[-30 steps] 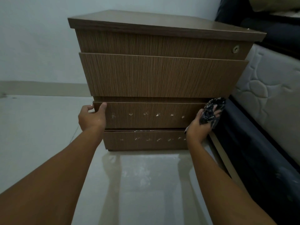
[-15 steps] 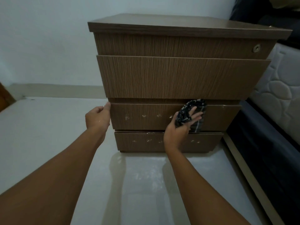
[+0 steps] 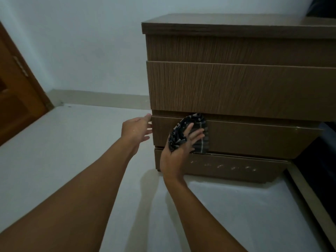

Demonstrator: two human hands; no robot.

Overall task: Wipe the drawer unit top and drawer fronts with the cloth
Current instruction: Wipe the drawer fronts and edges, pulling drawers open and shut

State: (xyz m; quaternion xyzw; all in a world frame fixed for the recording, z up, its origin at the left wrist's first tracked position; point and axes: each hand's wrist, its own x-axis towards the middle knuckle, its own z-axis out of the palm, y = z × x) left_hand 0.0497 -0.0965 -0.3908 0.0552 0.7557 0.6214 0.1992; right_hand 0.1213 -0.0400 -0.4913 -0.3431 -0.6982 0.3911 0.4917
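A brown wood-grain drawer unit (image 3: 236, 84) stands on the pale floor at the right, with several drawer fronts stacked under a flat top. My right hand (image 3: 177, 151) presses a dark patterned cloth (image 3: 190, 131) flat against the left part of the third drawer front (image 3: 254, 139). My left hand (image 3: 135, 129) rests with its fingers apart at the left edge of that same drawer front. The bottom drawer front (image 3: 227, 167) carries a row of pale specks.
A glossy white tiled floor (image 3: 81, 151) spreads to the left and in front. A brown wooden door (image 3: 16, 95) stands at the far left. A dark bed frame edge (image 3: 312, 193) runs along the right. A pale wall (image 3: 81, 42) is behind.
My right hand has slid the cloth leftward along the third drawer front, from its right end to its left part; the specks there are gone. The view has swung left.
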